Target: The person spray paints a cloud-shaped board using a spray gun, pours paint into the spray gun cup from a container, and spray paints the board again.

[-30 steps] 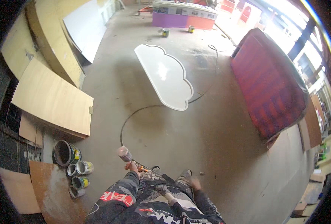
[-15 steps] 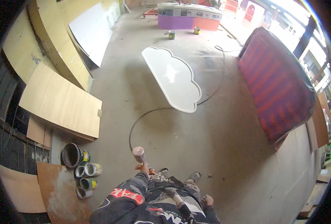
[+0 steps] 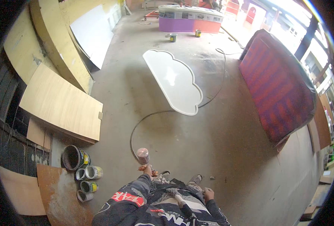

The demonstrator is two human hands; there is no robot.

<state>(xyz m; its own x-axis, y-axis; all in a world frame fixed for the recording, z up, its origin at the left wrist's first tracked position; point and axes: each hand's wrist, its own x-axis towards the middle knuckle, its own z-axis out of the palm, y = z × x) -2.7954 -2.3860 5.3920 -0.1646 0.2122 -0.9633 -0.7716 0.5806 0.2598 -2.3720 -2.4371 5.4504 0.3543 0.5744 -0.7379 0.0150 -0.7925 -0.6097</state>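
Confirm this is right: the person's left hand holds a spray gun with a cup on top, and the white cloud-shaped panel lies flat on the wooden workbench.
Not quite. The head view shows the white cloud-shaped panel lying on the concrete floor, not on a workbench. The left hand does hold the spray gun.

White cloud-shaped panel [image 3: 176, 81], red-and-purple striped board [image 3: 278, 88], rusty-brown sheet [image 3: 59, 192], grey concrete floor [image 3: 227, 150].

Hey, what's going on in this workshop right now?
A person stands on a concrete floor, looking down. Their left hand holds a spray gun with a reddish cup on top; a dark hose curves away across the floor. The right hand hangs free, holding nothing. Ahead lies a white cloud-shaped panel. Several open paint cans stand on the person's left, beside a plywood sheet. A red panel leans at right.
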